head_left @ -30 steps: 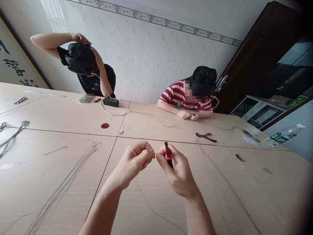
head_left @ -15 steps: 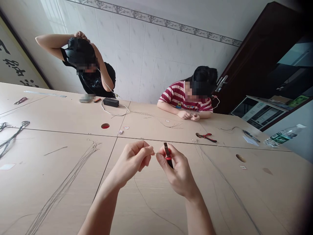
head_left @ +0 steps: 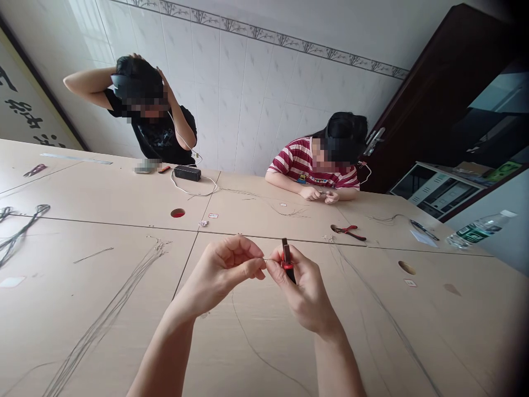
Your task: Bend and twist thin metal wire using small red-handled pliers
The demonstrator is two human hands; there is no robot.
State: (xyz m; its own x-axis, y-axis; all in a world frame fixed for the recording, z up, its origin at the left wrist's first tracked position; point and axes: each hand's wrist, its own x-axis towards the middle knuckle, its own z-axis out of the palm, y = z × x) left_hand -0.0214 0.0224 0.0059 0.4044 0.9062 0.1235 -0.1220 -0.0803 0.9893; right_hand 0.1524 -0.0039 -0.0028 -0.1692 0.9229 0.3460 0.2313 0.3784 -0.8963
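My left hand (head_left: 232, 268) pinches a thin grey cord (head_left: 244, 330) between thumb and forefinger; its length trails down over the table. Close beside it, my right hand (head_left: 303, 284) is closed around small pliers (head_left: 286, 258) with red-and-black handles, their jaws pointing up. The tips of its thumb and forefinger also meet at the short stretch of cord between the two hands. What sits at the cord's end is too small to make out. A bundle of cords (head_left: 119, 292) with tiny metal ends lies to the left, another bundle (head_left: 382, 309) to the right.
Across the table (head_left: 248, 215) sit two people, one in black, one in a striped shirt. A second pair of pliers (head_left: 349, 232), a black box (head_left: 187, 173) with a white cable, a water bottle (head_left: 479, 229), a pen (head_left: 425, 229) and a cable hole (head_left: 407, 267) are around.
My left hand's fingers have opened out a little around the pinch and moved slightly right. The pliers in my right hand have turned, showing their jaws apart. The person in black has shifted their arms.
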